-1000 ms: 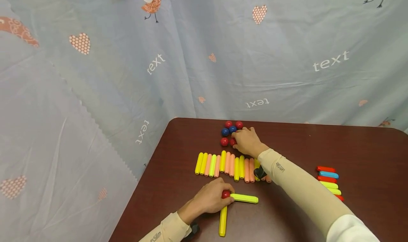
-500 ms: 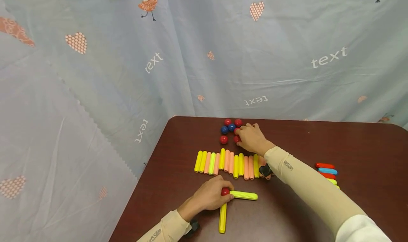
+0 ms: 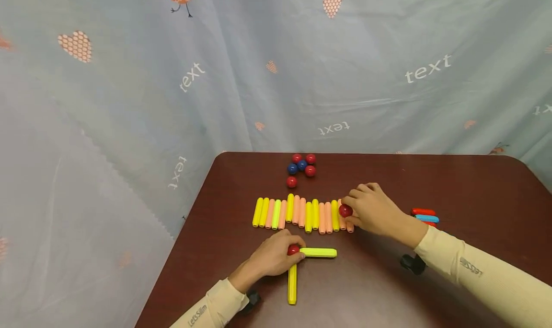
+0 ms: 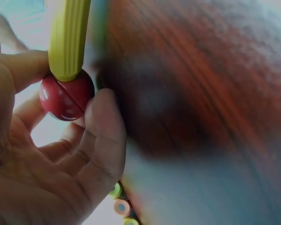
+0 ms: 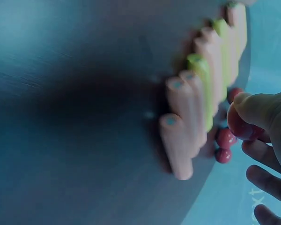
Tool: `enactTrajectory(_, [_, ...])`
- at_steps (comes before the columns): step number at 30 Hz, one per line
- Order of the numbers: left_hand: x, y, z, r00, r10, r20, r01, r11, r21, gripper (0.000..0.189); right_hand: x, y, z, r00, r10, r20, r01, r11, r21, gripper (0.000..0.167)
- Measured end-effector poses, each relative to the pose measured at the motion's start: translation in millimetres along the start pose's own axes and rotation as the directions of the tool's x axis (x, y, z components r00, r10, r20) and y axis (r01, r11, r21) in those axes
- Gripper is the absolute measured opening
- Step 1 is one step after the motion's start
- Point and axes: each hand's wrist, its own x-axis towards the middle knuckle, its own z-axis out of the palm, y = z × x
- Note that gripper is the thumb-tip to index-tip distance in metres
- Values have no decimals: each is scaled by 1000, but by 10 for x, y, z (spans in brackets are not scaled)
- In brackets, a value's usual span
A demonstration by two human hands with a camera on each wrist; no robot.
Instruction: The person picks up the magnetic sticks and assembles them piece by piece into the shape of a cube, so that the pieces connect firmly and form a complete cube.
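Note:
My left hand (image 3: 271,253) grips a red ball (image 4: 65,101) between thumb and fingers, low over the front of the table. One yellow ribbed stick (image 3: 319,252) points right from that ball. A second yellow stick (image 3: 292,286) runs from it toward the near edge. In the head view, my right hand (image 3: 374,212) pinches another red ball (image 3: 345,210) above the right end of a row of sticks. The right wrist view shows this held ball (image 5: 241,123) between thumb and fingertips, with the other fingers spread.
Yellow, lime and peach sticks (image 3: 316,215) lie side by side across the table. Behind them sits a cluster of red balls (image 3: 310,170) and blue balls (image 3: 293,168). Red and blue sticks (image 3: 427,218) lie at the right, partly hidden by my right arm. A patterned curtain (image 3: 276,93) hangs behind.
My right hand has picked a red ball from the cluster and brought it right and nearer. The left hand keeps its hold. The head view has shifted slightly.

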Motion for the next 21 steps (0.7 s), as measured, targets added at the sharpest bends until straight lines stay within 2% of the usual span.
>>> enactTrajectory(5, [17,0,-79,1000,6,-22,-5,1000,15,15,-260,-86,-15,1000,-7,-13,7,999,33,41])
enactTrajectory(11, [34,12,-117,999,28,-44,-27,999,38,15,-417,-244,30,1000,7,16,-8,997,81,40])
enactTrajectory(17, [11,35,-51,1000,8,-11,-8,1000,24,14,-528,-397,103,999,12,38,-17,990,137,38])
enactTrajectory(21, [5,58,-18,1000,6,-11,-6,1000,11,15,-563,-438,127,1000,4,23,-7,988,153,37])
